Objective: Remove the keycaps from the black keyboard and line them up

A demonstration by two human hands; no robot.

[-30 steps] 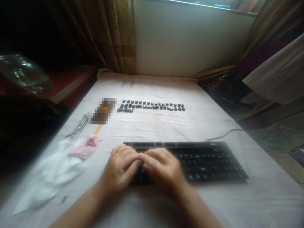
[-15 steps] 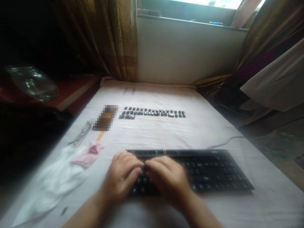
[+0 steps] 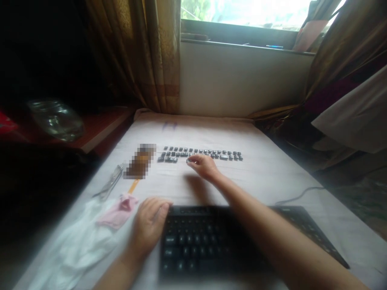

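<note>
in the head view, the right hand [image 3: 204,166] has moved since the earlier frame: it has left the keyboard [image 3: 193,241], where it met the left hand [image 3: 151,220], and is now out at the loose keycaps [image 3: 200,151]. the view also takes in more of the window [image 3: 242,14] than before.

the right hand's thumb and fingertips are closed together in a pinch on one small dark keycap [image 3: 188,160], its shadow falling on the white sheet [image 3: 256,177] just nearer the body. the other keycaps lie in rows behind these fingertips and off to both sides, a short third row ending to the left of them. the right forearm crosses over the keyboard, hiding part of it.

the left hand has its fingers curled and its thumb near the keyboard's far left corner; i cannot tell whether it grips the edge. the keyboard lies to the right of this hand, its cable [image 3: 299,195] well apart on that side. to the left of the hand are a pink cloth [image 3: 116,213], just beside it, and a white cloth [image 3: 75,241]. beyond the hand lie an orange strip [image 3: 133,186] and a metallic tool [image 3: 111,183].
</note>
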